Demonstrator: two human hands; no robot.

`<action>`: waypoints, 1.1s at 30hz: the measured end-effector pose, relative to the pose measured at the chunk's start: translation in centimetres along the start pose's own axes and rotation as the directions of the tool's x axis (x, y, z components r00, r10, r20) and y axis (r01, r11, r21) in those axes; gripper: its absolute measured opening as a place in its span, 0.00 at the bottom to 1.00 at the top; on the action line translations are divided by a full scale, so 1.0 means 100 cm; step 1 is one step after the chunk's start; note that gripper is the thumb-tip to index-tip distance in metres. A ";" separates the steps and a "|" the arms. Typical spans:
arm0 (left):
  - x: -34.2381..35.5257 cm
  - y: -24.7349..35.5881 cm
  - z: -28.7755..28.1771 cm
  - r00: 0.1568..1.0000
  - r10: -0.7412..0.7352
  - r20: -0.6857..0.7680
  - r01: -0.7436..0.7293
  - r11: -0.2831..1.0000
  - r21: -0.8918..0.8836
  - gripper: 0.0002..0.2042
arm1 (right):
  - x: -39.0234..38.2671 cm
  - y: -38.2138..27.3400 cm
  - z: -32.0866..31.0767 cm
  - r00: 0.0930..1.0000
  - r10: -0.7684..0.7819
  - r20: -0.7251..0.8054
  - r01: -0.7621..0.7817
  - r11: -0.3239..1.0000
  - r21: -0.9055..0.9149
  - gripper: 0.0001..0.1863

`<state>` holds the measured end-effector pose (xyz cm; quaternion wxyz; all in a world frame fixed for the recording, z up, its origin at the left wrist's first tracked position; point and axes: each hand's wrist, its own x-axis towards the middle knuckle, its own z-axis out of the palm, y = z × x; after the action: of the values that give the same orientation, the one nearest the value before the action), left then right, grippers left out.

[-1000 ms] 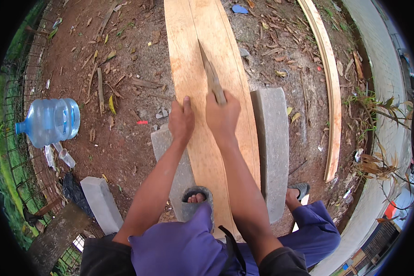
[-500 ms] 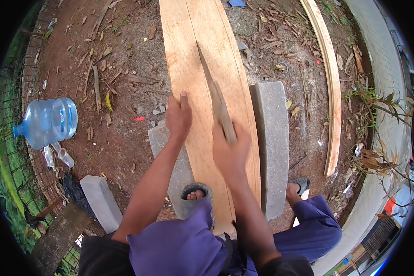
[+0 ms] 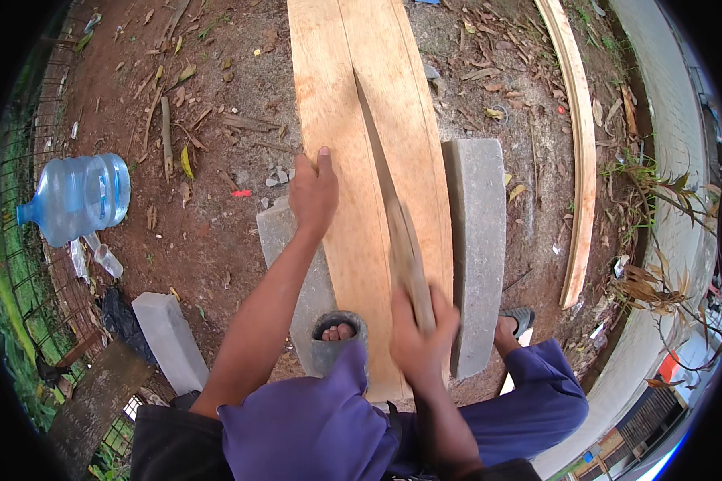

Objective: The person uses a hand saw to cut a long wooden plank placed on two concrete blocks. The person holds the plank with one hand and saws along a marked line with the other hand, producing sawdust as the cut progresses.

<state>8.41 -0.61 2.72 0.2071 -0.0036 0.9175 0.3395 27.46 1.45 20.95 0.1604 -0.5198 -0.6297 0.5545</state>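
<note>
Bare reddish-brown dirt ground (image 3: 217,232), strewn with dry leaves and twigs, lies under a pale, wide wooden plank (image 3: 353,120) that runs from near to far through the middle of the scene. Its near end rests across two grey concrete blocks — one on the left (image 3: 285,248) and one on the right (image 3: 477,240).

On the plank's left edge the left hand (image 3: 313,192) lies flat, fingers loosely spread, thumb over the edge. Nearer in, the right hand (image 3: 421,337) is closed around the wooden handle of a long-bladed hand saw (image 3: 389,208), whose blade slants away along the plank's right half. Whether the teeth sit in a cut cannot be told.

A sandalled foot (image 3: 338,331) — toes showing — is planted on the left block, just beside the plank's near end. Well to the left lies a big translucent blue water jug (image 3: 76,196) on its side. Far right, a thin curved wooden strip (image 3: 582,152) lies on the dirt, well apart from the plank.
</note>
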 end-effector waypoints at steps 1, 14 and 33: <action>0.000 0.000 -0.003 1.000 -0.003 0.001 0.003 1.000 0.009 0.24 | 0.042 0.000 0.031 1.000 0.005 0.008 -0.005 1.000 0.027 0.08; -0.004 0.009 -0.005 0.996 -0.063 0.056 0.064 0.998 -0.013 0.24 | -0.060 0.005 -0.049 1.000 0.006 0.017 -0.003 0.990 -0.141 0.09; -0.004 0.008 -0.004 0.998 -0.040 0.042 0.038 0.998 0.042 0.24 | 0.013 0.007 0.003 0.997 0.073 0.005 -0.073 0.997 0.014 0.11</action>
<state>8.49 -0.27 3.65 0.2335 -0.0100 0.9193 0.3166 27.01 2.20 19.76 0.1421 -0.5400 -0.6069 0.5656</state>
